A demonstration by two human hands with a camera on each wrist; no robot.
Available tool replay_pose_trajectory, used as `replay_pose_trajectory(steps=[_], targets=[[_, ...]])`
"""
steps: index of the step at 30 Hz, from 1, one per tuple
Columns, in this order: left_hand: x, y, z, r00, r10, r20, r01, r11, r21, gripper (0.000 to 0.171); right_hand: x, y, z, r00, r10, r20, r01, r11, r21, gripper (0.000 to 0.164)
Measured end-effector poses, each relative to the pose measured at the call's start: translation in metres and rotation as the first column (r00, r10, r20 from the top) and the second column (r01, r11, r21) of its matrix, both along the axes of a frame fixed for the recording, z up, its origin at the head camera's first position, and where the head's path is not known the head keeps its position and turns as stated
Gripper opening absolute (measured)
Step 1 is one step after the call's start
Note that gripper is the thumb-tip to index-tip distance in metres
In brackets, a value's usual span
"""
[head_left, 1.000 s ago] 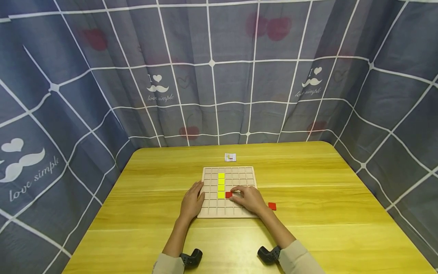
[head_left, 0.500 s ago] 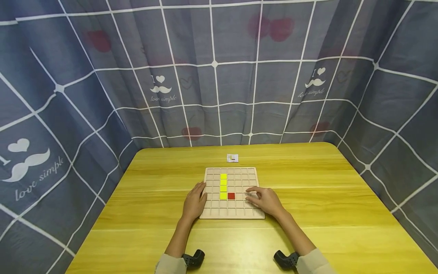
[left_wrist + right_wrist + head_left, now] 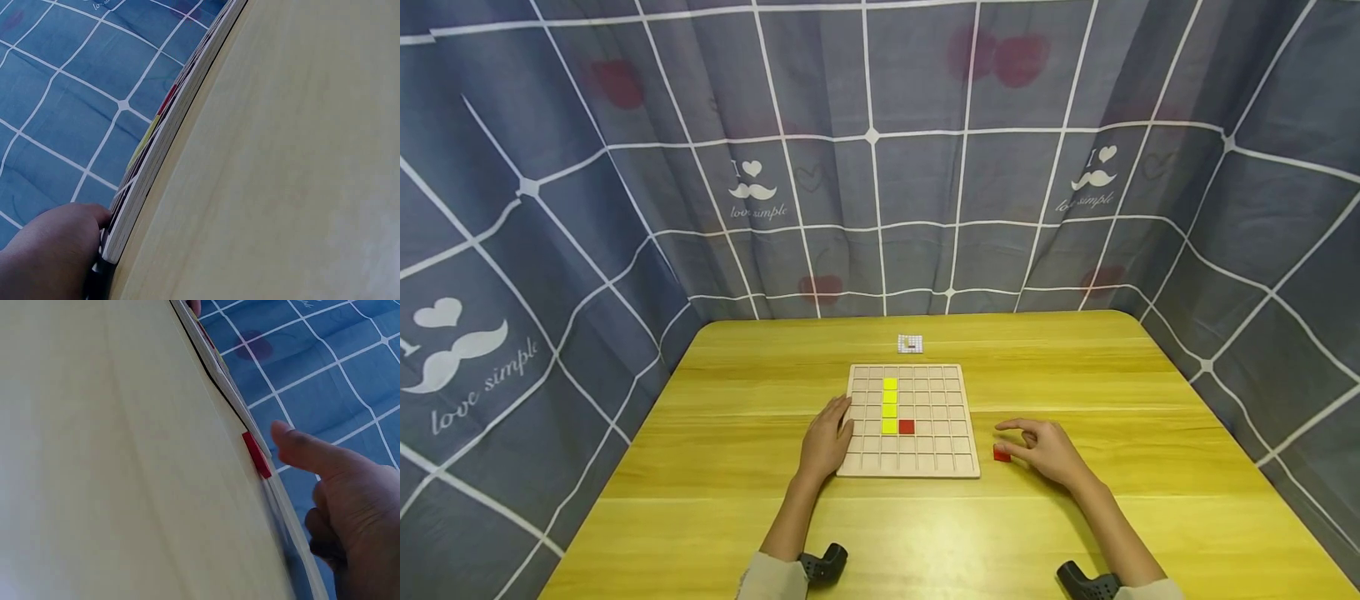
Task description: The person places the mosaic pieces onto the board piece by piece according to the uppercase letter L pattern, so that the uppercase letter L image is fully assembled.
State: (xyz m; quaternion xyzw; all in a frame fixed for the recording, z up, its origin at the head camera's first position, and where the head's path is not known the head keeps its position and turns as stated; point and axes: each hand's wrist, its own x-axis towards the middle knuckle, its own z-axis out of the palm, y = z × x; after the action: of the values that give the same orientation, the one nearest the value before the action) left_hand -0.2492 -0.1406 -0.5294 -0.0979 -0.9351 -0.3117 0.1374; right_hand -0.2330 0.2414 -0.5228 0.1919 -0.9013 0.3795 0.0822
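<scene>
A pale wooden grid board [image 3: 946, 462] lies on the table. A column of several yellow square tiles [image 3: 890, 397] sits in its cells, with one red tile [image 3: 907, 427] beside the lowest. My left hand [image 3: 826, 442] rests along the board's left edge, fingers extended; in the left wrist view the hand [image 3: 59, 240] is at the board's corner. A loose red tile [image 3: 1002, 453] lies on the table right of the board. My right hand [image 3: 1045, 452] is over it, thumb overlapping it, thumb and index finger spread apart. The right wrist view has the thumb apart from the red tile [image 3: 256, 455].
A small card [image 3: 910, 344] printed with a grid pattern lies behind the board on the wooden table [image 3: 722, 500]. A grey-blue checked curtain [image 3: 917, 183] hangs around the far side and both sides. Black devices [image 3: 825, 564] are strapped to both wrists.
My right hand has let go of the red tile in the board's cell and moved right, off the board, to the loose red tile. The left hand has stayed at the board's edge.
</scene>
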Motion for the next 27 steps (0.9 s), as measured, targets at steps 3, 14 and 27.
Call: replay_pose_trajectory(steps=[3,14,27], targets=[[0.0,0.0,0.001,1.0,0.001,-0.002,-0.001,1.0,0.0,0.042,0.005,0.007,-0.001,0.998,0.03,0.051,-0.031,0.999,0.013,0.033],[-0.003,-0.001,0.003,1.0,0.0,-0.003,0.0,1.0,-0.013,0.042,0.005,0.009,-0.002,0.998,0.034,0.059,-0.036,0.998,0.043,0.026],[0.0,0.0,0.001,1.0,-0.008,0.007,0.008,1.0,-0.003,0.042,-0.013,-0.035,0.002,0.998,0.047,-0.051,-0.048,0.999,-0.015,0.029]])
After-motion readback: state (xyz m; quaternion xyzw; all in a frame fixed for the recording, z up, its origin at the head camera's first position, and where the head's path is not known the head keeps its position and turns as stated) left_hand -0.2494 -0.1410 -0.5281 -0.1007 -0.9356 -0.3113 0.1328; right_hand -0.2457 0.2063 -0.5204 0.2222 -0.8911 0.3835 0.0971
